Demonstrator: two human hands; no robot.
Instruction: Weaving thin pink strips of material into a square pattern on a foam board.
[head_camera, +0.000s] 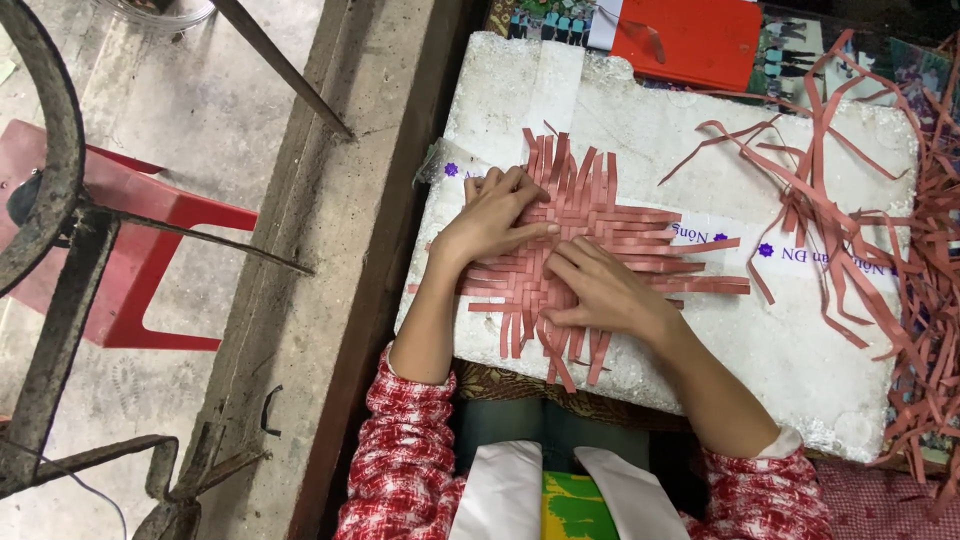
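Head view, looking straight down. Woven mat (590, 235) of reddish-brown strips lies flat on a white foam board (800, 340), centre of the frame, loose strip ends sticking out on all four sides.

Left hand (495, 215) rests palm down on the mat's left part — fingers slightly spread, tips pressing on the weave, pinching nothing that I can see. Right hand (600, 285) lies just below and right of it, also palm down; fingers close together and curled a little, fingertips touching the strips near the mat's middle. Whether a strip is nipped under them: cannot tell. The two hands nearly touch.

Pile of loose strips (900, 250) — right edge of the frame, spilling over the board. Red flat folder (690, 40) at top centre-right. Red plastic stool (130, 250) on the concrete floor at left, behind a rusty metal frame (60, 260). Sleeves are red-and-white check.
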